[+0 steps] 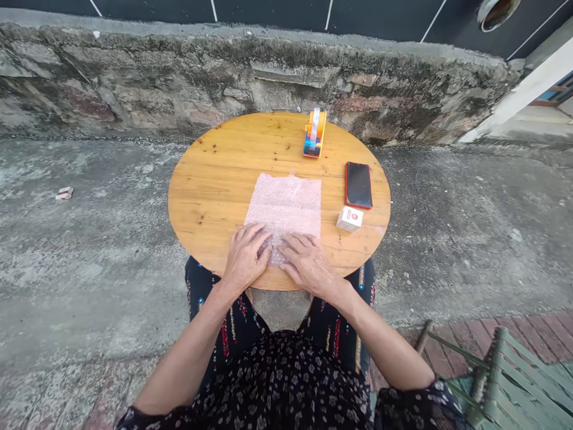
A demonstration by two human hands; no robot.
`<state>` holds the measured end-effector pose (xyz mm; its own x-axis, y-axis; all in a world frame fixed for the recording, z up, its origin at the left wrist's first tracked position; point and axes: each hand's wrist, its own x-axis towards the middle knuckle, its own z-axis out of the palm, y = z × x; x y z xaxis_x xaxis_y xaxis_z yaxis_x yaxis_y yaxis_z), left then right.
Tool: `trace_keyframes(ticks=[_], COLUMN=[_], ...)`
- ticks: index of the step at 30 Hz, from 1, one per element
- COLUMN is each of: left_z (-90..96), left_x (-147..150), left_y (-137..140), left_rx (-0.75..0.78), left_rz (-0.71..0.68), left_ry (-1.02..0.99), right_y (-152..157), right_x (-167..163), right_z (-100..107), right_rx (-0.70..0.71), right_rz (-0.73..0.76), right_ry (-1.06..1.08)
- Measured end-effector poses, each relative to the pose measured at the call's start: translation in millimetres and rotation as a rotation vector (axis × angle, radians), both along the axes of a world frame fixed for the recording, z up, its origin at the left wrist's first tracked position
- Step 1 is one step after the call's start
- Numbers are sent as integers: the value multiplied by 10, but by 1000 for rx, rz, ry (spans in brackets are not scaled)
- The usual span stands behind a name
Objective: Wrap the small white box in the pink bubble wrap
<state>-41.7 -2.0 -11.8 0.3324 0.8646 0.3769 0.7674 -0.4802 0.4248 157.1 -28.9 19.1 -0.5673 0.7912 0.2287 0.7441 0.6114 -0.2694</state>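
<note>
The left hand (246, 251) and right hand (308, 260) rest loosely spread on pebbly, translucent bubble wrap (285, 206) — rounded wooden table (212, 197) beneath, rough stone wall (188, 89) beyond.

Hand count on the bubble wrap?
2: left hand at the near left corner of the bubble wrap, right hand at its near right corner. No others visible.

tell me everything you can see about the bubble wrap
The bubble wrap is a pinkish, see-through sheet, apparently thin plastic, with small bubbles giving it a dimpled, slightly shiny surface. It is roughly four-sided, with an uneven far edge, and lies spread out on the wooden table, at the side nearest the person. The left hand and right hand rest on its near part, hiding its near corners. Whether it is folded there is unclear.
</note>
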Motion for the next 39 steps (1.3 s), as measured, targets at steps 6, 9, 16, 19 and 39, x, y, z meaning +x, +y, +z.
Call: trace_keyframes(ticks=[6,9,16,19,39], left_z=[4,4,-20,-25,-16], left_x=[11,-2,-34,-29,-12], left_y=[8,-11,-51,-47,-43], left_rx=[1,19,41,25,57], left_rz=[8,35,95,86,94], left_ry=[-55,-121,-191,-182,-183], right_y=[-369,-398,142,329,629], right_x=[566,850,1122,1142,154], right_z=[-53,11,185,132,187], right_rx=[18,120,210,128,-46], right_rz=[-56,-223,-557,-516,-94], right_ry=[94,191,127,99,410])
